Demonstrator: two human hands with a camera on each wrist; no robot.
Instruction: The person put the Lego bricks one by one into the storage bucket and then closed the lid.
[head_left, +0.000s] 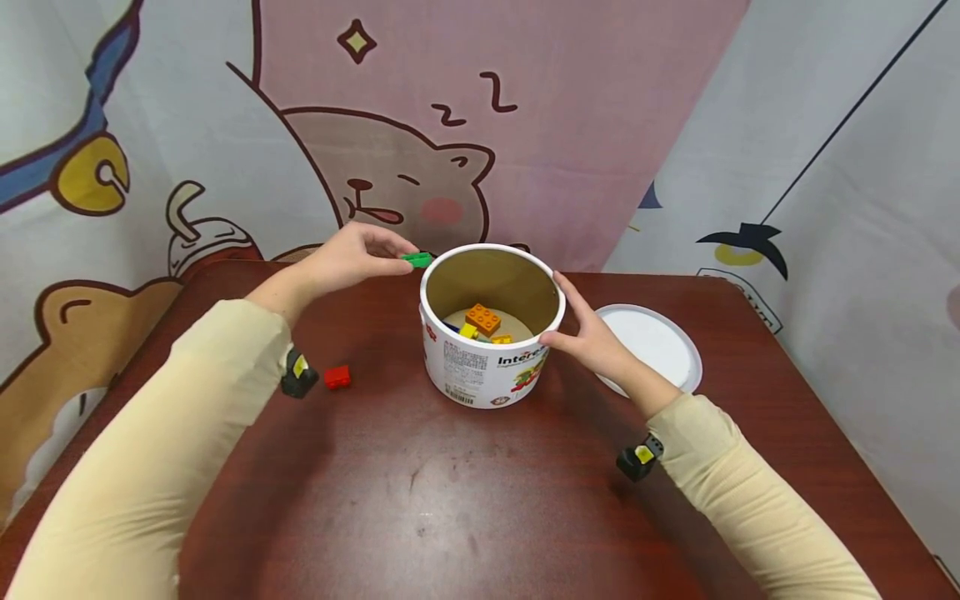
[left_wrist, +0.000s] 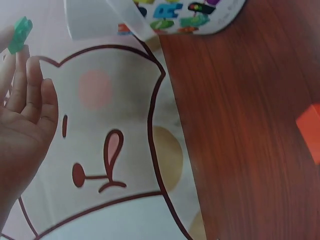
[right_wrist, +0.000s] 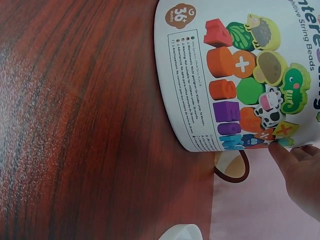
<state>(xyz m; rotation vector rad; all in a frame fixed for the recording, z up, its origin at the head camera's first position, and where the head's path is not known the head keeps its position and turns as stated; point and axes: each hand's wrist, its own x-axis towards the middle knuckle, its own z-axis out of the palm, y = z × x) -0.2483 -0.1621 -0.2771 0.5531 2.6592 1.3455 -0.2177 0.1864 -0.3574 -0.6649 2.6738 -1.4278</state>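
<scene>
In the head view my left hand (head_left: 360,254) pinches a green toy brick (head_left: 417,260) between thumb and fingertips, beside the left rim of a white round tub (head_left: 465,367). The left wrist view also has the green brick (left_wrist: 20,35) at the fingertips, with the other fingers extended. My right hand (head_left: 592,333) grips the tub's right side near the rim, thumb toward the front and fingers further back. Inside the open tub lie an orange brick (head_left: 483,319) and several yellow pieces. Printed string beads cover the tub's label (right_wrist: 240,85).
A red brick (head_left: 337,377) lies on the dark wood table (head_left: 420,483), left of the tub. To the tub's right rests a round white lid (head_left: 660,350). Behind the table hangs a cartoon-printed cloth (head_left: 600,125).
</scene>
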